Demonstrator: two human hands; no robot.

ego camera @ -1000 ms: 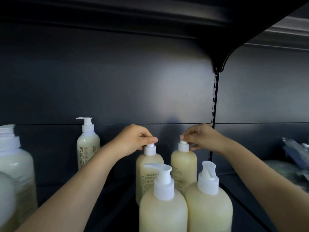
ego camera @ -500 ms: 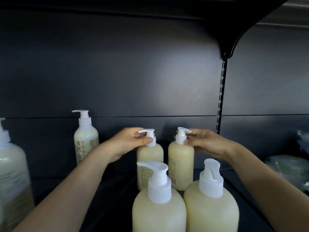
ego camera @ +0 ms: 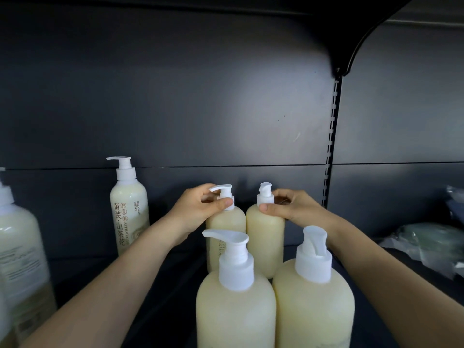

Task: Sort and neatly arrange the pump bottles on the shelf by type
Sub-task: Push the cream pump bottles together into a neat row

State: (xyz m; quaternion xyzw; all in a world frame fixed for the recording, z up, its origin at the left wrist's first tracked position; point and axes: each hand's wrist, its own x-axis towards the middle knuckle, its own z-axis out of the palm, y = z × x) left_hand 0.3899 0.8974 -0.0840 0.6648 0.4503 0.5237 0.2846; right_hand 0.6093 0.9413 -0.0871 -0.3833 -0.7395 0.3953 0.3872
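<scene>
Logging: I am watching left hand (ego camera: pixel 198 209) pinching left rear bottle (ego camera: pixel 226 223) at its pump collar, right hand (ego camera: pixel 292 209) pinching right rear bottle (ego camera: pixel 266 234) likewise; bottles standing side by side between grips.

- pump bottles (ego camera: pixel 236 315): smooth cream plastic, faintly translucent, soft satin sheen.
- pump heads (ego camera: pixel 236 268): white plastic, smooth, nearly matt.
- shelf back panel (ego camera: pixel 175 109): dark painted metal, matt, lightly specked.
- wrapping (ego camera: pixel 431 247) on the right: clear crinkled plastic film, glossy.

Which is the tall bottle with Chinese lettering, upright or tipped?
Upright: the tall bottle stands vertical, its pump on top.
</scene>
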